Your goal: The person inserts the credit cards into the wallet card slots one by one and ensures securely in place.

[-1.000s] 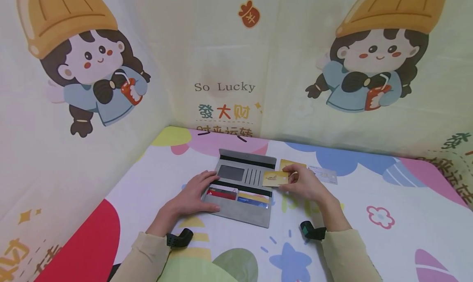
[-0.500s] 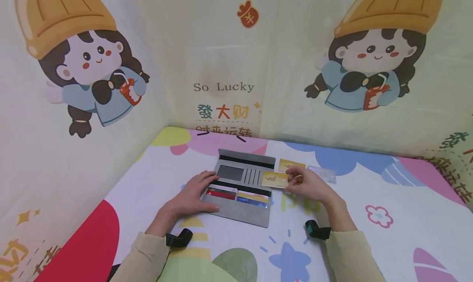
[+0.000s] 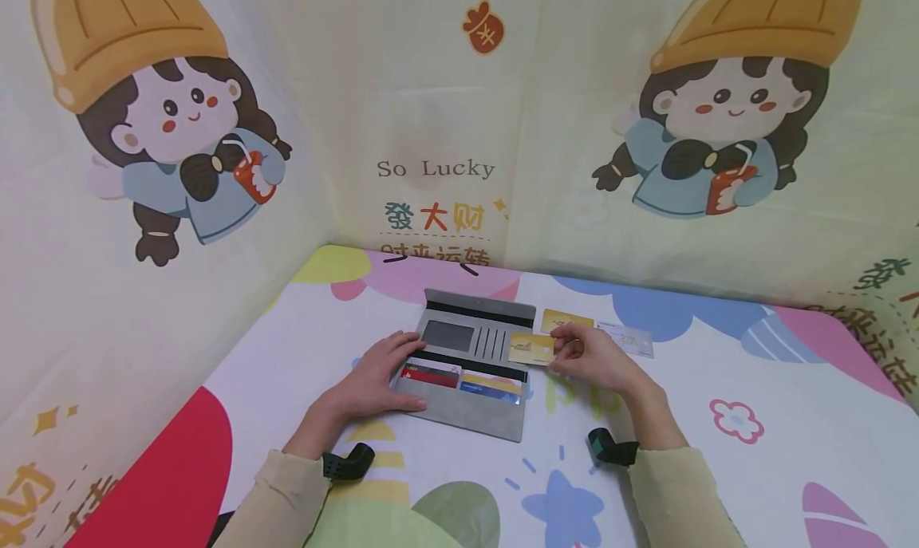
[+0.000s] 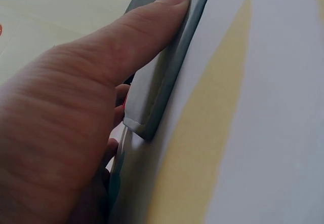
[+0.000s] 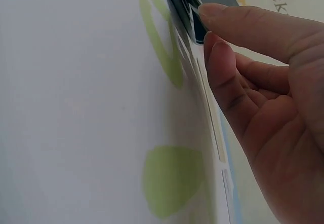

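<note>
Creeping a touch farther onto the gold card point(image 3: 526, 348), the fingers of your right hand point(image 3: 592, 355) cover slightly more of its right end than they did half a second ago, and that is nearly the only change. The card itself has kept its place: its left end lies over the right edge of the wallet point(image 3: 474, 419), beside the narrow slits point(image 3: 491, 344) in the upper panel, while the rest juts out past that edge. You pinch it between thumb and fingers. Whether it touches the wallet or hovers just over it, you cannot tell from these views. Your left hand point(image 3: 376, 376) has not shifted; it lies spread across the wallet's left edge, fingers extended, thumb resting on the lower panel, gripping nothing. Take this as a small adjustment of hold rather than progress: the card looks no deeper into any slit, so the work has probably advanced very little. Around it nothing has moved. A red card point(image 3: 429, 378) and a blue and yellow card point(image 3: 491, 388) sit in the wallet's lower pockets, and a second gold card point(image 3: 563, 318) and a silver card point(image 3: 632, 340) lie on the worktop point(image 3: 689, 372) to the wallet's right.
</note>
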The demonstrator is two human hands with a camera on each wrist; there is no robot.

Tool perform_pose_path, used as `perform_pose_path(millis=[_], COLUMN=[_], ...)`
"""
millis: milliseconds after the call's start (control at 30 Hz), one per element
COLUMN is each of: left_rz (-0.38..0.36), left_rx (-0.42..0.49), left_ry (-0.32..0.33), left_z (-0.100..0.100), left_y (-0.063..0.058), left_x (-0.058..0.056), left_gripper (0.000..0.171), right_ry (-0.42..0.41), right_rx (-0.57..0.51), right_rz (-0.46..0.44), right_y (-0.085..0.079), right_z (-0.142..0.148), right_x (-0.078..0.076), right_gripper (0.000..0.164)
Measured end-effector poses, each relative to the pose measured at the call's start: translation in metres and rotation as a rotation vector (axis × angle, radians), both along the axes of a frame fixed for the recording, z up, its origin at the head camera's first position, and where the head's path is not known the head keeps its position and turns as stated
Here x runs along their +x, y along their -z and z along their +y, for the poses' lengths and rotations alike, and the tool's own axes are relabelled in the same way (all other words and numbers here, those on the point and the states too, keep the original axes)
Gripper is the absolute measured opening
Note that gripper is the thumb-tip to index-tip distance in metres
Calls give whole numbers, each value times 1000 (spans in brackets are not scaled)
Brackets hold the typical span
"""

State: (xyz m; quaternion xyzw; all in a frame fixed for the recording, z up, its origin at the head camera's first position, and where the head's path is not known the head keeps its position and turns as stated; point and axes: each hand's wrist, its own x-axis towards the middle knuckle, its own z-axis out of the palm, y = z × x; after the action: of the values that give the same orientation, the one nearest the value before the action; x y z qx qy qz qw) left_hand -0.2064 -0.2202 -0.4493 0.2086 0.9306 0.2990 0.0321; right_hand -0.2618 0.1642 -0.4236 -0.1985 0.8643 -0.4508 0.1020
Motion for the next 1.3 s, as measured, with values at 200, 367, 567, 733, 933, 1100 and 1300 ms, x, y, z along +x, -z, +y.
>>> perform_pose_path(millis=[200,367,567,733,933,1100,1300], left_rz=[2,0,-9,-4,-13,-10,-6], left_rx=[1,12,10,3,2,4,7], left_ry=[2,4,-5,-13,-19,-17,-9], left_z=[-1,-1,0,0,1,1,0], left_y=[-1,-1,0,0,0,-1,-1], left_x=[0,1,1,1,1,1,1], left_gripper=[95,94,94,94,94,94,93], right_ry=[-4,-10,-20,-11,-29,-37,-37], right_rx=[37,88,127,137,134,145,143], right_rz=[10,21,50,45,64,82,80], right_y=[1,0,0,0,0,0,1], right_z=[-8,-18,-28,-33,-37,-39,-42], right_x=[-2,-4,-6,-6,-7,-8,-9], right_gripper=[47,47,45,44,43,42,42])
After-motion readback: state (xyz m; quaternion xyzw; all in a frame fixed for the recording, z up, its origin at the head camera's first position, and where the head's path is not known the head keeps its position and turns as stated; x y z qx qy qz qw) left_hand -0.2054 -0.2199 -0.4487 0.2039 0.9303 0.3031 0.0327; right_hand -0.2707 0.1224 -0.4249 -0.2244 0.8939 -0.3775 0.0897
